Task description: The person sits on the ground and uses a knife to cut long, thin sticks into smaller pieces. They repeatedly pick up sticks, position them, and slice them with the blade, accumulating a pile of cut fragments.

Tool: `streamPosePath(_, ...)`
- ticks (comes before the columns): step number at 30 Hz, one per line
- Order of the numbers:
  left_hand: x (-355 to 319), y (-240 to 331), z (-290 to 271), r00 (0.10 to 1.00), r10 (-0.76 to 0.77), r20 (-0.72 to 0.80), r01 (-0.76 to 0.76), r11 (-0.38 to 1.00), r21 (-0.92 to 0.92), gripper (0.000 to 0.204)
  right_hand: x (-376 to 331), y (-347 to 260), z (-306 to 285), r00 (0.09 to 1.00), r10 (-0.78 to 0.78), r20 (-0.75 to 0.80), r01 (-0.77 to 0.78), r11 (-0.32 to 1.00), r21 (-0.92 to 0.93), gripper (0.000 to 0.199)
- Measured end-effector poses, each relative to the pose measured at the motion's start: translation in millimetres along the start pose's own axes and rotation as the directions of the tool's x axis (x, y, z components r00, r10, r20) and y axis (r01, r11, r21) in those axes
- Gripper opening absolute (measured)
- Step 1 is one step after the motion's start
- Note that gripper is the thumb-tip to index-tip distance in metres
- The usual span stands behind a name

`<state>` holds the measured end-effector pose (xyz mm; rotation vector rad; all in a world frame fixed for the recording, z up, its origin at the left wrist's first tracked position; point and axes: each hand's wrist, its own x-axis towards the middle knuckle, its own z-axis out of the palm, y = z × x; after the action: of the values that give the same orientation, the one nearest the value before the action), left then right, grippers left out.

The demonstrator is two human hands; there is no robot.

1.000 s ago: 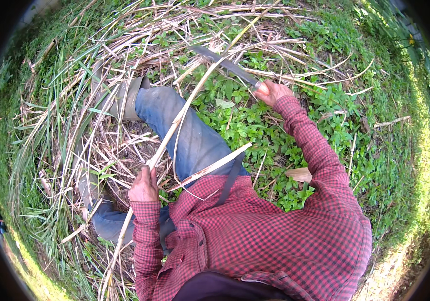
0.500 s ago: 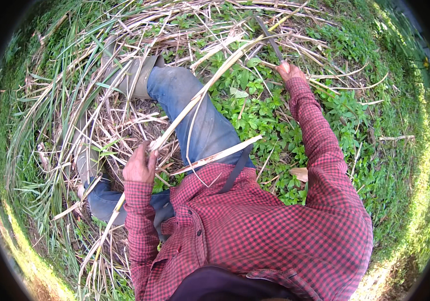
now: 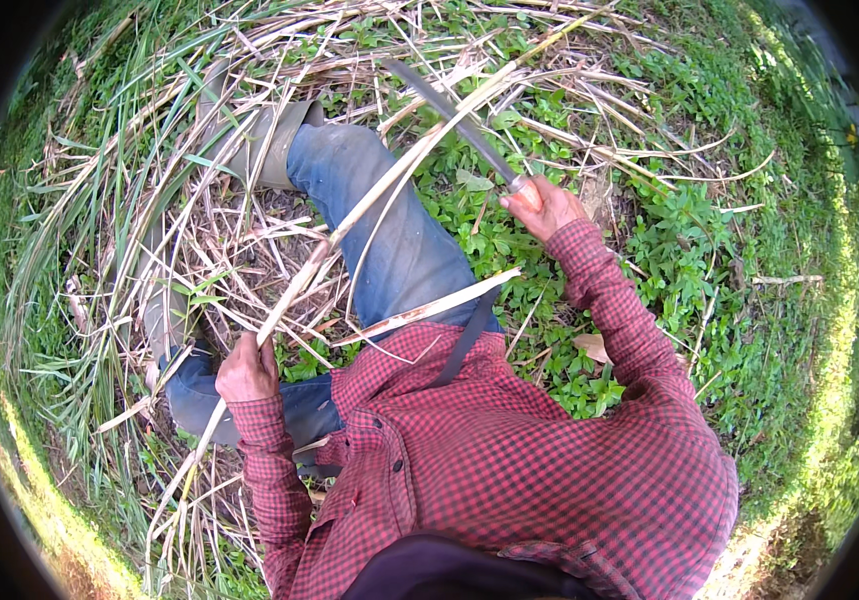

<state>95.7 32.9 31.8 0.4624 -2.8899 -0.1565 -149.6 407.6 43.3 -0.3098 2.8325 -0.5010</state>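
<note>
My left hand [image 3: 247, 369] is closed round a long pale cane stalk [image 3: 379, 190], low on its length. From there the stalk slants up to the right across my thigh and ends far ahead among dry stems. My right hand [image 3: 546, 206] grips the orange-brown handle of a machete [image 3: 457, 118]. Its long dark blade points up and left, and in this view it crosses over the stalk's upper part; whether they touch I cannot tell. A split, pale piece of cane [image 3: 439, 305] lies across my lap, near the dark strap.
I sit with my legs [image 3: 374, 215] out to the left, in blue trousers and boots. Cut dry stalks [image 3: 249, 225] are heaped around my legs. Long green leaf blades [image 3: 99, 190] lie at the left. Low leafy plants [image 3: 509, 235] grow beside my right side.
My left hand has slid down and left to a lower spot on the stalk. My right hand has drawn the machete nearer to me and leftward.
</note>
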Motion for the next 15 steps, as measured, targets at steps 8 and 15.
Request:
streamPosePath(8, 14, 2, -14, 0.990, 0.026, -0.140, -0.019, 0.998, 0.053, 0.020, 12, -8, -18, 0.995, -0.102, 0.009, 0.101, 0.966, -0.237, 0.053)
streamPosePath(15, 16, -8, -11, 0.994, -0.003, -0.106, 0.005, 1.000, 0.019, 0.019, 24, 12, -30, 1.000, -0.004, -0.004, 0.002, 0.945, -0.328, 0.056)
